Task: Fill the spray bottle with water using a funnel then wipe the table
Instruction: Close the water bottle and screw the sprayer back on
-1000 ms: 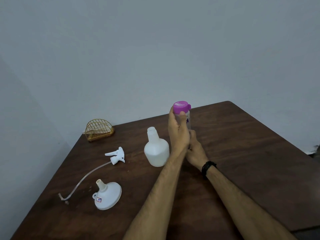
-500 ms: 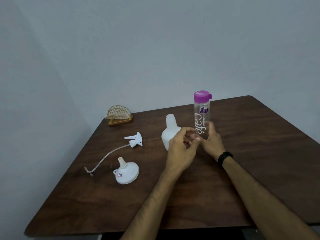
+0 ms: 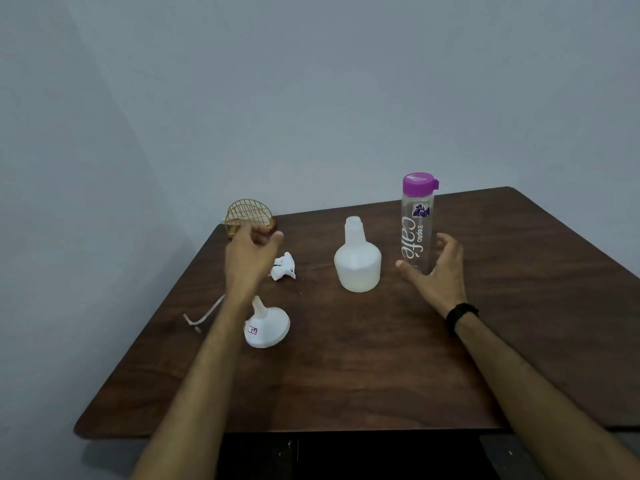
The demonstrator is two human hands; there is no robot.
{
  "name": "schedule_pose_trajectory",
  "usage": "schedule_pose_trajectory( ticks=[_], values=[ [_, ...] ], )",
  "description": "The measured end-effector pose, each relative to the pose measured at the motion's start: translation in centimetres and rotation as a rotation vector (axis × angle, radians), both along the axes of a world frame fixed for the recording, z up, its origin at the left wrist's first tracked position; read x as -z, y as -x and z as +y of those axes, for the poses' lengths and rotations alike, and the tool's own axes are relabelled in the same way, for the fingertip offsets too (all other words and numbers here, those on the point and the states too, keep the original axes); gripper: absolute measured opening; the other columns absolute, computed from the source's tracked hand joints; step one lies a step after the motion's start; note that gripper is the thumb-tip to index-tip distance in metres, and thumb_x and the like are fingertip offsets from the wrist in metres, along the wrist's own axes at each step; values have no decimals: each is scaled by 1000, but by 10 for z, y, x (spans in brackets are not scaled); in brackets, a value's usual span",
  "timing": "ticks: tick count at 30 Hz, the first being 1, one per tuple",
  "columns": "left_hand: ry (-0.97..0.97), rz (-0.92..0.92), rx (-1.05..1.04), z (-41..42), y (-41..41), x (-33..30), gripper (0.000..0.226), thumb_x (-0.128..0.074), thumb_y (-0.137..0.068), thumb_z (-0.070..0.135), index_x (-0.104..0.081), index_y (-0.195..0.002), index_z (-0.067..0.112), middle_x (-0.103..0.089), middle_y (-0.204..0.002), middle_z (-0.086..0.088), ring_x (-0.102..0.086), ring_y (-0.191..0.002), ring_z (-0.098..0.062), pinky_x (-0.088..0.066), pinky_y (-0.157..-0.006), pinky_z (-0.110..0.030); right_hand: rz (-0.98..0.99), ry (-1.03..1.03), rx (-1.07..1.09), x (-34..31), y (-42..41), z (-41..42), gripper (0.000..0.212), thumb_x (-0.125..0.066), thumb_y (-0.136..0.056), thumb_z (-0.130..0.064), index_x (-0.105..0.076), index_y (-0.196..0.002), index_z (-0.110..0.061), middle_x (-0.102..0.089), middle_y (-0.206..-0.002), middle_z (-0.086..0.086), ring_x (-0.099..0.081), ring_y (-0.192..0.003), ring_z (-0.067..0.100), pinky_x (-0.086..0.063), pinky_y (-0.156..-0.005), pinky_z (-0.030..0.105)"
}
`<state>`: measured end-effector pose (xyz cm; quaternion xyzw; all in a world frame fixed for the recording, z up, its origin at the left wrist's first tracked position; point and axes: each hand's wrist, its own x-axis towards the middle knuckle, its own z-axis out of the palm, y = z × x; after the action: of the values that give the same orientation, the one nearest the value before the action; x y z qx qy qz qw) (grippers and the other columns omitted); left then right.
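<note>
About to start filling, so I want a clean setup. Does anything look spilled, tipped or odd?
No spill shows. The funnel stands wide mouth down, spout up, and the spray head lies detached on its side.

On the tabletop (image 3: 363, 375) I count one white spray bottle (image 3: 357, 263), one trigger sprayer head (image 3: 284, 266), one white funnel (image 3: 267, 325), one purple-capped water bottle (image 3: 417, 223), one gold wire holder (image 3: 247, 214), and two hands.
</note>
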<state>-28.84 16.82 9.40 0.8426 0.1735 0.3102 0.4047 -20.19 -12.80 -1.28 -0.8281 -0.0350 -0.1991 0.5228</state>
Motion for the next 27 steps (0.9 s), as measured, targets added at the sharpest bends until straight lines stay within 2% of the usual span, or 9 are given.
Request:
schedule_pose_trajectory(
  ticks=[4,6,9,12,16,19,23,25,27],
  values=[
    [-251,526,50,50,-34,6,41,-70,-84,52,-66,-108,19,-64,-106,2,-61,-103,-20,-52,-93,-41,-282,17,219,-9,21,-1,61,-79,-73,-42,-48,-115,-11,-44,-115,6,-47,-100,21,-46,-80,34],
    [-349,696,90,58,-47,14,44,-72,-82,53,-68,-109,18,-67,-111,-1,-62,-100,-21,-52,-83,-37,-392,32,204,-11,28,0,43,-78,-78,-36,-54,-104,-12,-49,-104,1,-48,-90,17,-46,-74,35],
    [-413,797,171,51,-57,23,47,-75,-83,46,-69,-115,12,-67,-116,-7,-59,-94,-20,-46,-73,-32,-407,38,65,-10,37,11,32,-78,-82,-30,-56,-101,-17,-54,-98,-4,-53,-80,11,-52,-66,32],
    [-423,842,173,40,-63,34,58,-79,-78,48,-63,-121,12,-64,-120,-7,-59,-100,-23,-50,-80,-33,-455,130,-35,-10,49,26,30,-77,-83,-28,-59,-105,-17,-58,-99,-6,-56,-83,8,-55,-67,28],
    [-452,848,172,35,-67,42,70,-81,-73,45,-55,-131,15,-60,-127,-8,-60,-110,-26,-52,-95,-43,-482,225,-91,-15,55,44,41,-74,-84,-32,-57,-116,-14,-61,-111,0,-57,-98,12,-55,-77,34],
    [-424,854,196,38,-72,48,68,-80,-77,43,-56,-133,13,-62,-126,-8,-60,-108,-24,-53,-92,-40,-342,230,-120,-19,49,58,61,-70,-83,-44,-45,-131,-17,-54,-127,0,-51,-114,14,-50,-88,34],
    [-390,835,199,43,-75,52,59,-74,-86,36,-56,-136,10,-62,-128,-10,-61,-108,-24,-53,-90,-36,-244,236,-142,-21,44,74,79,-73,-82,-45,-34,-143,-16,-43,-144,2,-43,-128,16,-34,-99,24],
    [-371,768,212,44,-77,41,55,-71,-89,33,-57,-135,8,-63,-128,-12,-61,-108,-25,-50,-83,-32,-261,207,-151,-21,44,80,79,-73,-81,-45,-34,-143,-16,-42,-144,2,-41,-128,14,-34,-102,23],
    [-348,633,206,45,-81,22,47,-68,-92,31,-60,-130,4,-65,-117,-12,-61,-97,-22,-46,-74,-28,-302,177,-152,-23,45,83,76,-74,-81,-44,-37,-140,-16,-44,-140,1,-42,-123,11,-41,-102,27]
  ],
)
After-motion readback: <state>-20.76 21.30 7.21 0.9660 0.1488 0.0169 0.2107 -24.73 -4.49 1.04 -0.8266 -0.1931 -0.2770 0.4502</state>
